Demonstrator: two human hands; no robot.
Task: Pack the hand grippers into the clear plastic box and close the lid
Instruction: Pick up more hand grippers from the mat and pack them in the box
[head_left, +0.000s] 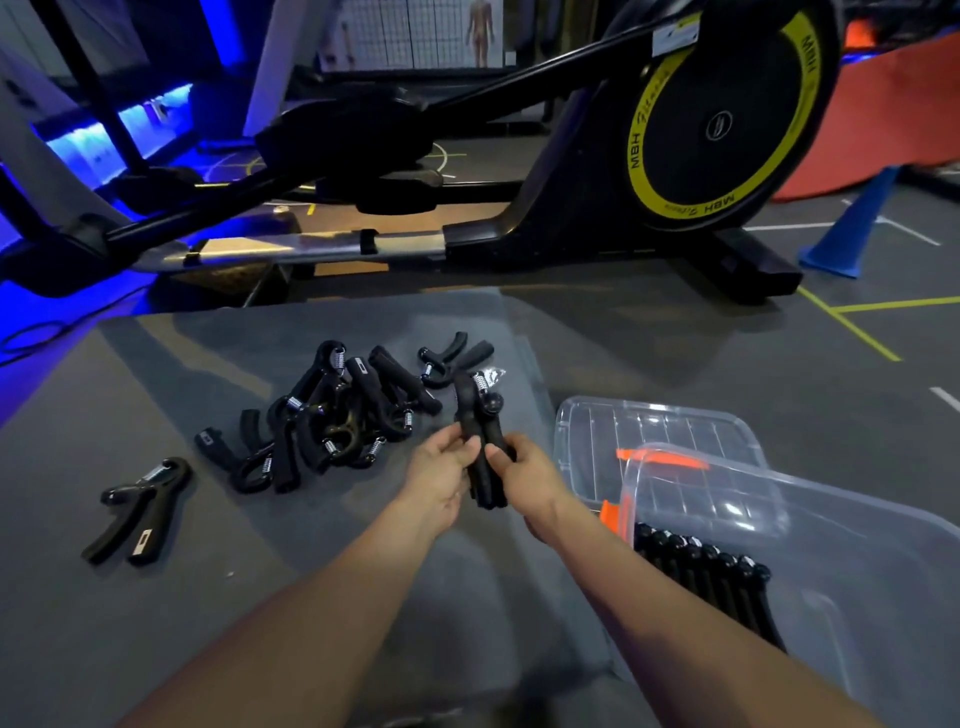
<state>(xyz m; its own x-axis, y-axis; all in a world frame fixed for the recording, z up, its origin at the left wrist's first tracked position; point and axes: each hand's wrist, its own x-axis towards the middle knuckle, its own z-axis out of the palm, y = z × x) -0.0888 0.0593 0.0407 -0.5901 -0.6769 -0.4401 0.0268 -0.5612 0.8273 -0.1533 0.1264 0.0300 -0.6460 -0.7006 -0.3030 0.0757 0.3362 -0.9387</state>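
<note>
Both hands hold one black hand gripper upright above the grey mat. My left hand pinches its left handle and my right hand grips the right handle, squeezing the two handles together. A pile of several black hand grippers lies on the mat behind and to the left. One more hand gripper lies apart at the left. The clear plastic box stands at the right with a row of several grippers packed inside. Its clear lid with orange clips lies flat behind the box.
The grey mat covers the floor under everything. An elliptical trainer with a black and yellow flywheel stands just beyond the mat. A blue cone stands at the far right, and an orange pad is behind it.
</note>
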